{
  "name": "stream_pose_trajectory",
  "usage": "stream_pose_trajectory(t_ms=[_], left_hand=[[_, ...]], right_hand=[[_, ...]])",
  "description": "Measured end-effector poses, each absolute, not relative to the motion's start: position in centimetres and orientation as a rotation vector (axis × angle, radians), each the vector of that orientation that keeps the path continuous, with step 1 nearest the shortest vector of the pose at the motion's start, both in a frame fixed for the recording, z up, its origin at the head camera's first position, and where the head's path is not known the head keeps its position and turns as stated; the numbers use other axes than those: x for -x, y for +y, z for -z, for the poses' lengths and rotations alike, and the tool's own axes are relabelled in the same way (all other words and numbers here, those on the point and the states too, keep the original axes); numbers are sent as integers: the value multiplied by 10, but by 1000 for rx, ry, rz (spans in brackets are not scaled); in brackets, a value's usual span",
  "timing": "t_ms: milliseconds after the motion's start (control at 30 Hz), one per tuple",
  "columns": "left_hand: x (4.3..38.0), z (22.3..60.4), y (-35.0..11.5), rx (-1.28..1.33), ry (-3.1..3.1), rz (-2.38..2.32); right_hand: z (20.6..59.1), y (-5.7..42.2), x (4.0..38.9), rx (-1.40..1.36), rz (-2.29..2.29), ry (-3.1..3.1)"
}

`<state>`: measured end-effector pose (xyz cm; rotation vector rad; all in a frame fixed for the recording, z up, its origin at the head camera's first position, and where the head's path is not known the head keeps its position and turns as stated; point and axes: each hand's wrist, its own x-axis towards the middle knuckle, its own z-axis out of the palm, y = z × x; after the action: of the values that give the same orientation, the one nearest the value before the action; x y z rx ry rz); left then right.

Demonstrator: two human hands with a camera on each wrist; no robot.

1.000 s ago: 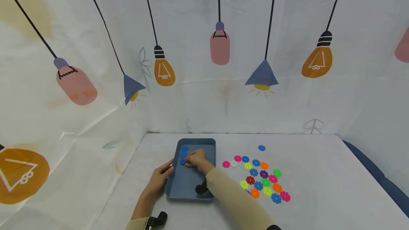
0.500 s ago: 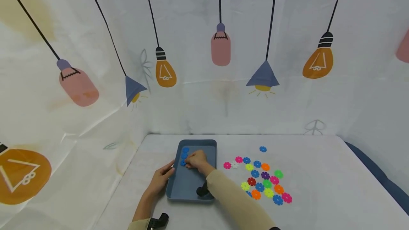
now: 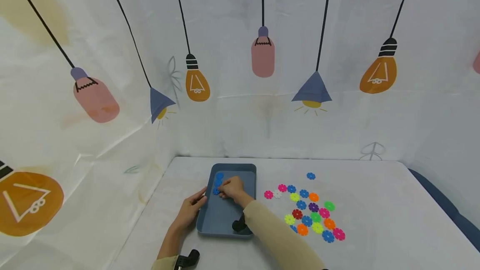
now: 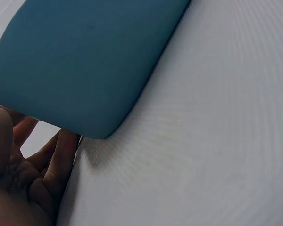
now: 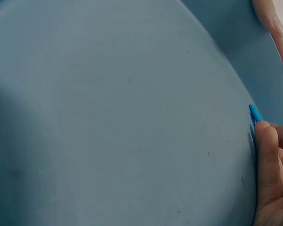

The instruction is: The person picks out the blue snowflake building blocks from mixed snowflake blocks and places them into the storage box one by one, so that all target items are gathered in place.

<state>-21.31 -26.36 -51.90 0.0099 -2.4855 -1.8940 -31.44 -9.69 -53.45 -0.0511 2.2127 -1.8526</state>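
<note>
A blue-grey tray [image 3: 225,218] lies on the table. My left hand [image 3: 186,212] holds its left side, thumb at the rim and fingers against the outside; the left wrist view shows those fingers [image 4: 61,155] beneath the tray's edge. My right hand [image 3: 232,187] is low inside the tray and pinches a blue plastic snowflake disc [image 5: 255,113], seen nearly edge-on at the fingertips. Several blue snowflake discs [image 3: 219,176] run in a column along the tray's left wall, right beside the right fingertips. The rest of the pinched disc is hidden by the fingers.
To the tray's right lie scattered snowflake discs [image 3: 313,207] in blue, pink, orange, green, yellow, red, purple and white. One blue disc [image 3: 311,176] sits apart farther back. A white wall sheet [image 3: 240,128] with printed lamps borders the white table [image 3: 375,220].
The right hand stays at the column of blue discs with only slight finger movement. The left hand keeps its place on the tray. The whole head view shifts slightly.
</note>
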Motion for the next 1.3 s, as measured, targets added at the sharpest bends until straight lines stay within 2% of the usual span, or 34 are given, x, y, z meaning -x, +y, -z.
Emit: stream_pose_trajectory(t_ms=[967,1300], left_hand=[[215,520,-264,-45,-2466,1940],[234,549,-273,-109,-2468,1908]], right_hand=[[523,-86,307,197,1798,2194],[481,-67,309,418,1783,2112]])
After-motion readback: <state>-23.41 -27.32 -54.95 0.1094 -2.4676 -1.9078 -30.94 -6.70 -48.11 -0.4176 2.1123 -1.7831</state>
